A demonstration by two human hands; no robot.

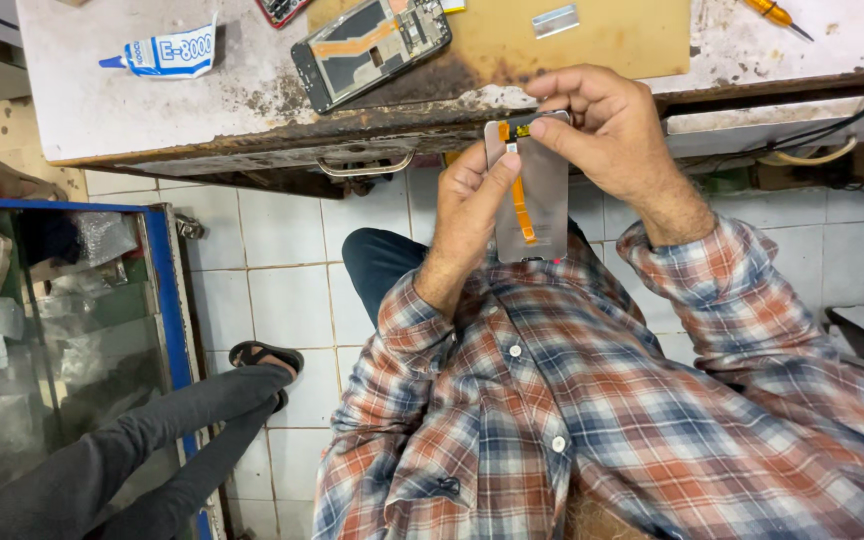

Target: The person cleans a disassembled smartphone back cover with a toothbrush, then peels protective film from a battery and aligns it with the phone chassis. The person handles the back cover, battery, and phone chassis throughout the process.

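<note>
Head view. The thin orange flex cable [522,205] is running down the back of the grey phone panel [537,215], and this is the part most at risk: a sideways tug or too much pinch pressure at its upper end could crease it or tear it at the connector. The panel is being held in the air below the edge of the surface [102,110], above the person's lap, so a loosened grip could let it drop to the tiled floor [287,260].

The left hand [467,205] is closing around the panel's left edge, the thumb lying across its face beside the cable and the fingers hidden behind it. The right hand [602,130] is curling over the panel's top edge, thumb and forefinger pinching together at the cable's small connector end; whether they are gripping the connector or only pressing on it cannot be told.

Beyond both hands, an opened phone body [372,45] is lying on the surface, with a glue tube [167,52] further to the left hand's side.
</note>
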